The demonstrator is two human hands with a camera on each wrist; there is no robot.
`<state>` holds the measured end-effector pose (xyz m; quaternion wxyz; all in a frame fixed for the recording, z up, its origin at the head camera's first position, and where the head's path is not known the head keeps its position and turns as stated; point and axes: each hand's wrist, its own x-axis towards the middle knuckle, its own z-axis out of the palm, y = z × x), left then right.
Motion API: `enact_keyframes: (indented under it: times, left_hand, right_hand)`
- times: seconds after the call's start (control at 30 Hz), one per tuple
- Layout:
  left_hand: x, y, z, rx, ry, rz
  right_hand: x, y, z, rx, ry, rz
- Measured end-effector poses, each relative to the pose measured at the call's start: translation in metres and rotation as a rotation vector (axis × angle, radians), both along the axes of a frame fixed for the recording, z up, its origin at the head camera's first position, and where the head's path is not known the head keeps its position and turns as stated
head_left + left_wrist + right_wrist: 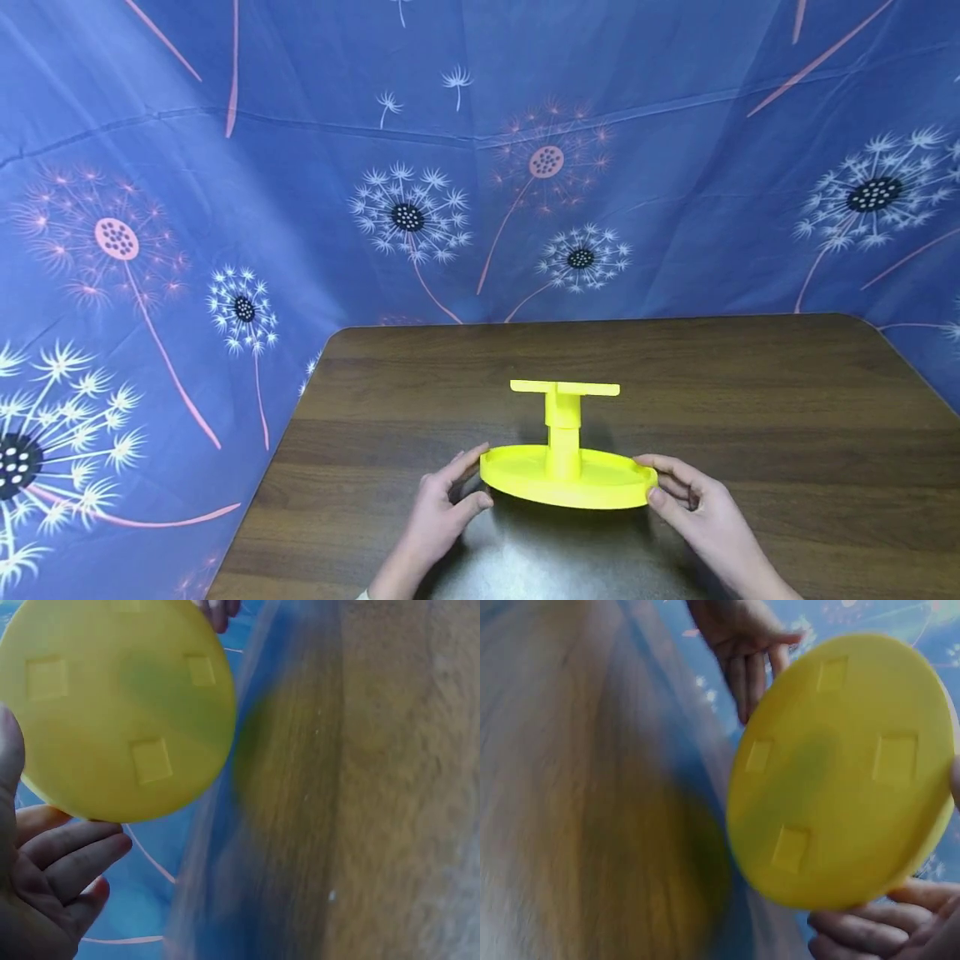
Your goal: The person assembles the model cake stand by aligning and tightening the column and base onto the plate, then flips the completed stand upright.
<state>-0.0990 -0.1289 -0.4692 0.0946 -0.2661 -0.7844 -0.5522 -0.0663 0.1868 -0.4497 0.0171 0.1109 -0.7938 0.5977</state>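
A bright yellow plastic stand (566,467), made of a round shallow dish base, a short stepped column rising from its middle and a flat rectangular plate across the top, is held just above the near part of the dark wood-grain table (750,392), a shadow showing on the table beneath it. The left hand (442,508) pinches the dish's left rim, thumb on the near edge and fingers (468,461) curled along the far side; the right hand (693,504) takes the right rim the same way, so both sets of fingers are closed on the dish's edge. The wrist views show the flat underside of the dish (112,705) with four shallow square recesses, and the right wrist view shows the same disc (840,772) with fingertips under its lower rim. It looks like a rigid, hollow printed part, so probably light and stiff, with a smooth surface that could slip in a loose pinch. The top plate sits on a narrow column and seems the weaker point; the raised rim on opposite sides looks the safest place to hold it. A blue cloth printed with dandelions (300,167) hangs behind and beside the table.
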Motion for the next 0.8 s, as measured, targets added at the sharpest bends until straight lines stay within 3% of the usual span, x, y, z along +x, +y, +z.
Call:
enact_keyframes:
  times: [0.13, 0.33, 0.57, 0.8]
  left_hand:
    - [0.004, 0.006, 0.010, 0.018, 0.050, 0.067]
    - [-0.003, 0.006, 0.001, 0.031, 0.250, 0.158]
    - [-0.005, 0.003, -0.007, 0.025, 0.281, 0.194]
    - [-0.003, 0.000, -0.002, 0.002, 0.318, 0.214]
  right_hand:
    - [0.003, -0.004, 0.006, 0.139, 0.070, -0.108]
    - [0.005, -0.005, 0.007, 0.320, 0.244, -0.154]
    - [0.004, -0.007, -0.001, 0.373, 0.377, -0.247]
    - [0.002, -0.005, -0.003, 0.377, 0.527, -0.249]
